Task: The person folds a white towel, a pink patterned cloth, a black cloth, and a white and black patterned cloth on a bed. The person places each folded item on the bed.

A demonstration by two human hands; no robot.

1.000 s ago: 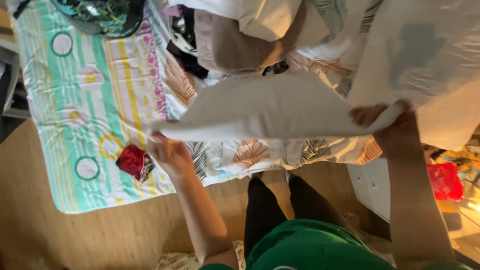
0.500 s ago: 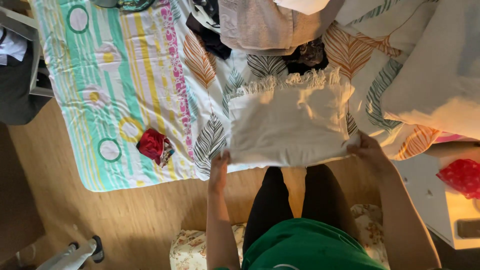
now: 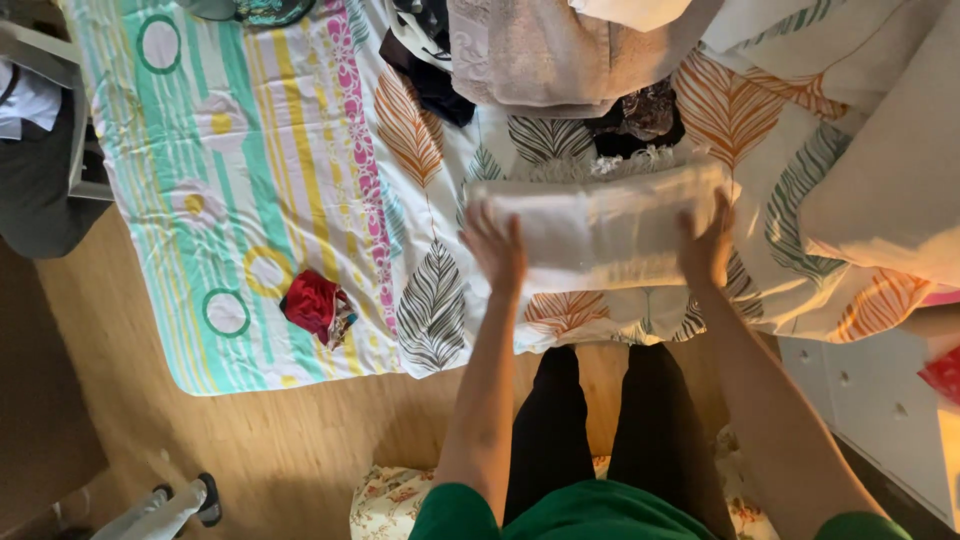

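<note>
A white folded cloth (image 3: 600,232) lies flat on the leaf-patterned bedsheet (image 3: 430,310) near the bed's front edge. My left hand (image 3: 496,245) presses on the cloth's left end with fingers spread. At the right end, my right hand (image 3: 708,245) rests on it the same way. Both hands lie on top of the fabric rather than gripping it. A fringe of the cloth shows along its far edge.
A pile of clothes (image 3: 560,50) sits at the back of the bed, with a beige pillow (image 3: 890,190) at the right. A small red garment (image 3: 315,305) lies on the striped sheet (image 3: 200,180). A white drawer unit (image 3: 880,400) stands at the right.
The white cloth was held up spread wide, then folded smaller and laid onto the bed. Both hands moved from holding its corners to pressing flat on it.
</note>
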